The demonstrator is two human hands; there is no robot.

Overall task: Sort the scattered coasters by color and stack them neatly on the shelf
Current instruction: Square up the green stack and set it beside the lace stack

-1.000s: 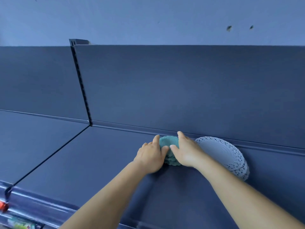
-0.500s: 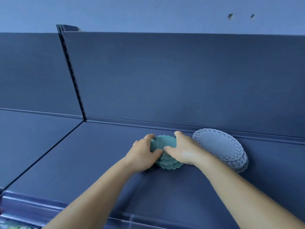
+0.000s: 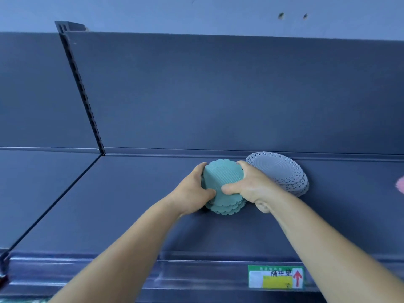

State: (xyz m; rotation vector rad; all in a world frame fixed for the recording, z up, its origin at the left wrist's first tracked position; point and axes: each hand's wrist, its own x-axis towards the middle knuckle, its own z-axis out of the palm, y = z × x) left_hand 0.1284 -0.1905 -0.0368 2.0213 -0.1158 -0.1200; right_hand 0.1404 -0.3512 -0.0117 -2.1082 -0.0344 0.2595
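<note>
Shelf (image 3: 131, 204) bears teal coasters (image 3: 220, 182); hands (image 3: 223, 189) grip them.

The teal coaster stack (image 3: 223, 189) has been uncovered on top: a second ago it was largely hidden under both hands, and now its ribbed upper face is seen. The left hand (image 3: 192, 193) has been shifted to the stack's left edge, thumb laid on the near part of the top. The right hand (image 3: 251, 186) has been moved to the right edge, its thumb pressed on the top coaster.
</note>
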